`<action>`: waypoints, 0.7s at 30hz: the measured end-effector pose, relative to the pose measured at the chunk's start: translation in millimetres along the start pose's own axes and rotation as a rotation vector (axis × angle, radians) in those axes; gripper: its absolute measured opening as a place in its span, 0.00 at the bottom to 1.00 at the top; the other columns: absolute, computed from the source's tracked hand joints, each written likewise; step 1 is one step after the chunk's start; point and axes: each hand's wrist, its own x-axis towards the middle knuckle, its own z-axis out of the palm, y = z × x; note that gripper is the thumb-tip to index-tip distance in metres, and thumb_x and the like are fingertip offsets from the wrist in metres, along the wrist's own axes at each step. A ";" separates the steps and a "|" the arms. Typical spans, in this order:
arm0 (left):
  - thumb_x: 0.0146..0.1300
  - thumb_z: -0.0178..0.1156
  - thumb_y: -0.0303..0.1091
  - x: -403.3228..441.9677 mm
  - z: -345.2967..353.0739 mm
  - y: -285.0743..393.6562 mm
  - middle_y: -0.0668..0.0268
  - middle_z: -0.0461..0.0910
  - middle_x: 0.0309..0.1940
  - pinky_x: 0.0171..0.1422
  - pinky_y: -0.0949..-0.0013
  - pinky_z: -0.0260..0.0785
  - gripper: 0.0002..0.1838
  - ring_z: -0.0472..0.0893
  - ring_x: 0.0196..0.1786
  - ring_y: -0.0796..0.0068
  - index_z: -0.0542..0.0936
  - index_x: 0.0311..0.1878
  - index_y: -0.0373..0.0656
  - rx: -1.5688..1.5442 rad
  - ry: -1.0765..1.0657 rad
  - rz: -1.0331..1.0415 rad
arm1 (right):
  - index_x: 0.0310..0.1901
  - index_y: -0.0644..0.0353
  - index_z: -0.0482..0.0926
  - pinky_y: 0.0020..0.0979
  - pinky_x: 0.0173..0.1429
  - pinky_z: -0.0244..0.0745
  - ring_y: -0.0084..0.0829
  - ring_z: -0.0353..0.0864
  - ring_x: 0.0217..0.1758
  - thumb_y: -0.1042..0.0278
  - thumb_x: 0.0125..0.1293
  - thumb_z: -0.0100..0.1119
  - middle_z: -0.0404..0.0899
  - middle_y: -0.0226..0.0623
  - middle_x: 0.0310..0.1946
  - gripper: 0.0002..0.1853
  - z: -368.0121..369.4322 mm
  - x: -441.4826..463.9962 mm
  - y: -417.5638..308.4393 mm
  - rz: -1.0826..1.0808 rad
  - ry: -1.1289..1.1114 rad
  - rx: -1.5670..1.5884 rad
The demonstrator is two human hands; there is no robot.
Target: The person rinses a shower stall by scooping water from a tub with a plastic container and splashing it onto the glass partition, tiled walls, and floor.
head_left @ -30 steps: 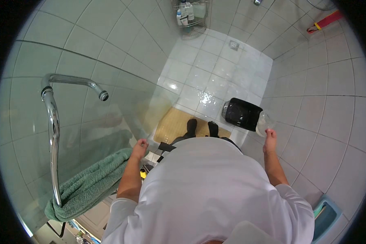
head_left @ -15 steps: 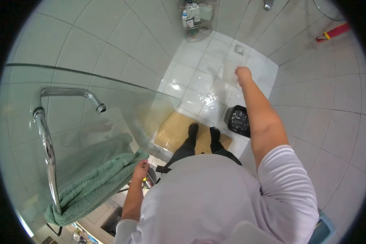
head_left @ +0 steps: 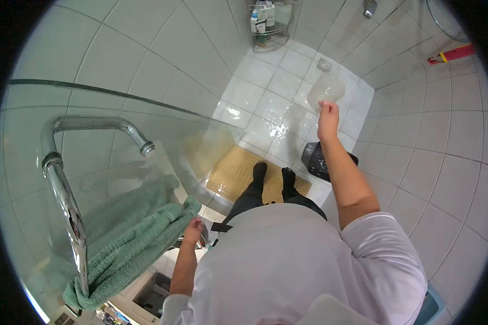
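Observation:
My right hand (head_left: pixel 328 120) is stretched out over the wet floor, its fingers closed on a translucent dipper (head_left: pixel 327 89). The dipper's round bowl hangs beyond my fingertips, above the white tiles (head_left: pixel 268 105). Below my right forearm stands a black bin (head_left: pixel 314 161), partly covered by the arm. My left hand (head_left: pixel 193 229) is low at my side, near the end of a green towel (head_left: pixel 138 244). Its fingers are curled together; what they hold, if anything, I cannot make out.
A glass panel (head_left: pixel 162 146) with a chrome towel bar (head_left: pixel 70 211) stands at the left. My feet are on a yellowish mat (head_left: pixel 230 176). A corner rack (head_left: pixel 271 43) holds bottles. A floor drain (head_left: pixel 323 64) lies in the far corner, and a red item (head_left: pixel 455 53) hangs on the right wall.
My right hand has drawn back slightly toward me, and the dipper, blurred before, now shows clearly. My left hand stays near the towel. The view has shifted slightly.

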 end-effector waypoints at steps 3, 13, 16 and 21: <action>0.51 0.54 0.35 16.6 3.0 -10.8 0.62 0.74 0.34 0.43 0.72 0.64 0.14 0.73 0.37 0.73 0.70 0.41 0.42 -0.059 0.020 0.037 | 0.31 0.63 0.68 0.23 0.35 0.62 0.20 0.65 0.29 0.63 0.58 0.44 0.71 0.32 0.26 0.11 -11.6 -35.7 27.8 0.042 -0.100 -0.160; 0.51 0.54 0.35 -4.9 -21.3 39.1 0.61 0.74 0.35 0.42 0.70 0.65 0.15 0.74 0.38 0.70 0.69 0.42 0.42 -0.097 -0.119 -0.060 | 0.24 0.61 0.67 0.25 0.22 0.61 0.24 0.63 0.18 0.63 0.57 0.44 0.67 0.31 0.19 0.11 56.7 -91.3 85.6 0.588 -0.460 0.248; 0.51 0.55 0.34 3.0 -15.4 -10.4 0.58 0.73 0.33 0.39 0.69 0.66 0.13 0.74 0.36 0.66 0.70 0.39 0.40 0.140 -0.051 0.005 | 0.24 0.60 0.66 0.23 0.18 0.60 0.21 0.62 0.16 0.66 0.57 0.44 0.64 0.30 0.15 0.09 115.8 -23.6 111.9 0.240 -0.652 -0.060; 0.49 0.55 0.33 -3.9 -15.7 -67.7 0.58 0.73 0.34 0.39 0.70 0.66 0.12 0.74 0.36 0.68 0.70 0.38 0.41 -0.056 -0.096 0.131 | 0.27 0.59 0.66 0.23 0.18 0.62 0.23 0.64 0.17 0.71 0.58 0.44 0.65 0.31 0.18 0.04 179.4 72.0 50.5 0.797 -0.143 0.519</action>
